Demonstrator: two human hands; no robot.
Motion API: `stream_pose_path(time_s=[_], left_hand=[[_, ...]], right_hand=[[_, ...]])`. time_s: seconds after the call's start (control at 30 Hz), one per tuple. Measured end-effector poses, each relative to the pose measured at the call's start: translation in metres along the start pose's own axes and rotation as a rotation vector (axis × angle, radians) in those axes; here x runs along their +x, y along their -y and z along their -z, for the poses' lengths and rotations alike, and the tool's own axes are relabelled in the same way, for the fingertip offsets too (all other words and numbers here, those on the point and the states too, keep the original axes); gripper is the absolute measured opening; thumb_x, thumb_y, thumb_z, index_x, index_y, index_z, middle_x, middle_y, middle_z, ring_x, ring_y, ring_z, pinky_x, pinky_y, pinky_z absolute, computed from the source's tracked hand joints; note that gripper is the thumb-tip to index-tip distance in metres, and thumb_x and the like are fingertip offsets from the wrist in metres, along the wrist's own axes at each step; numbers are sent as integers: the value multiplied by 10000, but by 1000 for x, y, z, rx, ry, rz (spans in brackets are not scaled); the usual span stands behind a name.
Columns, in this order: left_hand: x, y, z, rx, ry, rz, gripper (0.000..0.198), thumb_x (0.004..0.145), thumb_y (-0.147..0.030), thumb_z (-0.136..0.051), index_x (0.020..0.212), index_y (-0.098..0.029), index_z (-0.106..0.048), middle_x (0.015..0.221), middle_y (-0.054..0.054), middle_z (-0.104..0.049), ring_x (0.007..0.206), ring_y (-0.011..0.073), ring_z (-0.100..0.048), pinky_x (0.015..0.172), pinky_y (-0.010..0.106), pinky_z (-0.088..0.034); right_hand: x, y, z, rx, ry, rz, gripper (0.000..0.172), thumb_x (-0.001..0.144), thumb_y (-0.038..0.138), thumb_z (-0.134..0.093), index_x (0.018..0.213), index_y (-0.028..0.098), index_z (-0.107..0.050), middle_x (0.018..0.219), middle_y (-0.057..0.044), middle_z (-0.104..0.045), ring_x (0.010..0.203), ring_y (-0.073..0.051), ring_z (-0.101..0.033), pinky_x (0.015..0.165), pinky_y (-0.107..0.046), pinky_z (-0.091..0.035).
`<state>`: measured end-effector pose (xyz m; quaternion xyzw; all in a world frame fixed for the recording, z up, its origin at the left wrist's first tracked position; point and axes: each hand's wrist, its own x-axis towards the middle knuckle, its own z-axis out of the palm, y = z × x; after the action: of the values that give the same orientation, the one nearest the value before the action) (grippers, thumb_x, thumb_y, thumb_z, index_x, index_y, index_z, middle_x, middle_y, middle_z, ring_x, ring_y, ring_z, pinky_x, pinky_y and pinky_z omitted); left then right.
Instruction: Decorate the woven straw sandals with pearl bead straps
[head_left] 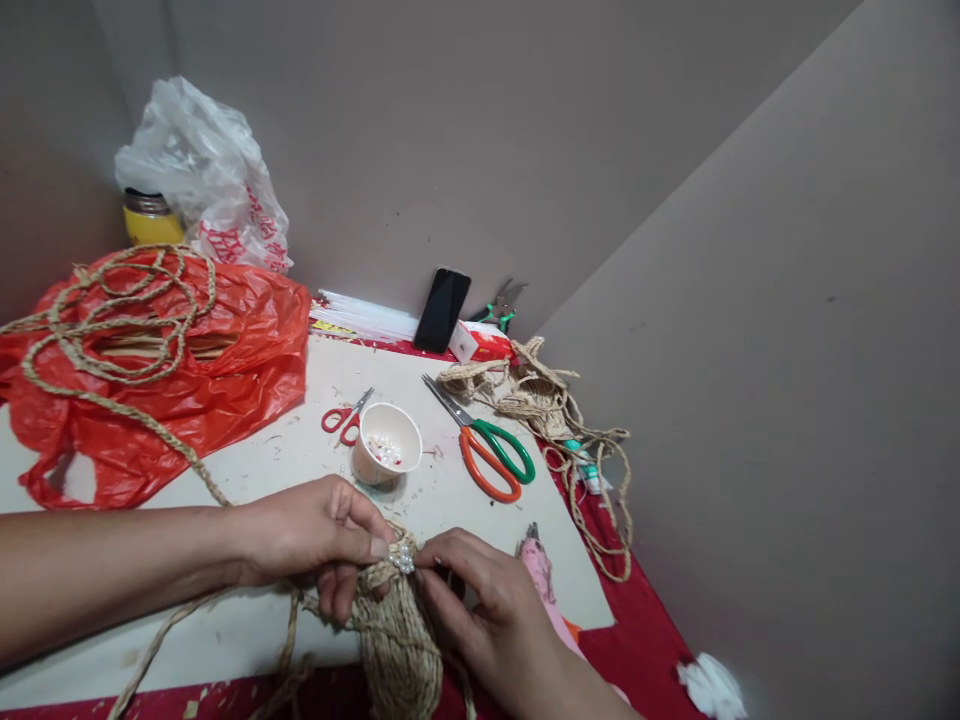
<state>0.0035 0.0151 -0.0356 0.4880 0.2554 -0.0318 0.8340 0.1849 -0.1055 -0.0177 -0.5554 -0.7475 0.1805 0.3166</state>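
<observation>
A long braided straw piece (401, 650), somewhat slipper-like in shape, stands at the table's front edge. A small cluster of pearly white beads (401, 558) sits near its upper end. My left hand (330, 545) is closed on that upper end, with the thumb against the beads. From the other side, my right hand (480, 590) pinches at the cluster's right edge; anything thin between its fingertips is too small to make out. Just beyond the hands is a paper cup (365, 465) with loose beads inside. Loose straw strands (289, 640) hang below my left hand.
Large scissors (491, 460) and small red scissors (347, 415) lie around the cup. A straw braid (112, 395) coils over a red plastic bag (255, 370) at left. Behind are a phone (442, 310) and pliers (502, 305); more braided straw (540, 400) lies right. Grey walls (750, 400) border the table.
</observation>
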Motion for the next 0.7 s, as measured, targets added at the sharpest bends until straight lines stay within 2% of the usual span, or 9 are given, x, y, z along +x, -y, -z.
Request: stream_pose_path(time_s=[0.17, 0.33, 0.7], left_hand=[[-2, -1, 0, 5, -7, -16, 368, 688, -451, -732, 829, -115, -675, 701, 55, -706, 412, 97, -592, 378, 169, -362], [-1, -3, -1, -24, 7, -31, 369, 670, -463, -739, 797, -125, -668, 563, 10, -662, 356, 84, -546, 385, 170, -388], [1, -2, 2, -4, 3, -30, 352, 679, -442, -723, 775, -106, -682, 563, 38, -668, 369, 101, -568, 393, 178, -423]], right_hand=[[-1, 0, -1, 15, -10, -22, 146, 865, 77, -522, 847, 183, -621, 732, -20, -640, 639, -124, -595, 589, -215, -470], [-3, 1, -1, 26, -8, -26, 145, 863, 72, -536, 860, 178, -635, 738, -25, -641, 650, -126, -597, 602, -216, -470], [-2, 5, -1, -21, -23, 15, 133, 887, 104, -530, 847, 168, -639, 712, -39, -643, 627, -134, -606, 585, -221, -474]])
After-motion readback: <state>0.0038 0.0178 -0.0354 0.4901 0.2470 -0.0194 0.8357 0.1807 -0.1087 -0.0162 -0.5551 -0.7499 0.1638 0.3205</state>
